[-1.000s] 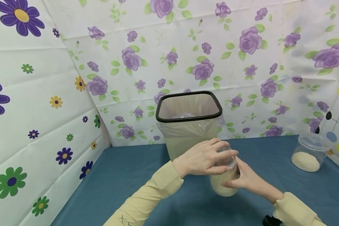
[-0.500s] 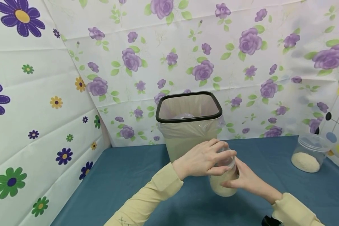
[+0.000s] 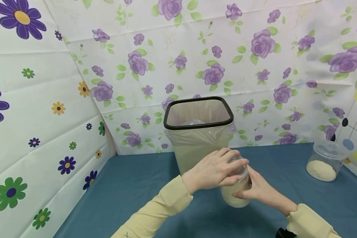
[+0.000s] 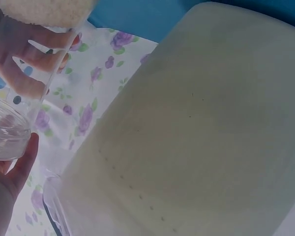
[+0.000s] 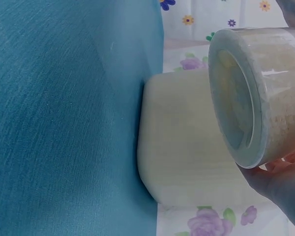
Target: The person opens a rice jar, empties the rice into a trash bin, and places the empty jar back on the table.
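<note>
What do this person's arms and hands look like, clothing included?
Both arms wear pale yellow long sleeves: the left sleeve bears a small dark mark by the frame's bottom edge, the right sleeve looks plain. A black item shows beside the right cuff, too cropped to identify. Left hand and right hand are ungloved.

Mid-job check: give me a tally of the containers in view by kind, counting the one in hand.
Clear cylindrical containers with pale grains: 2 (the jar held by the left hand and right hand, and the tub at the right)
Cream, black-rimmed bin: 1
Total: 3
</note>
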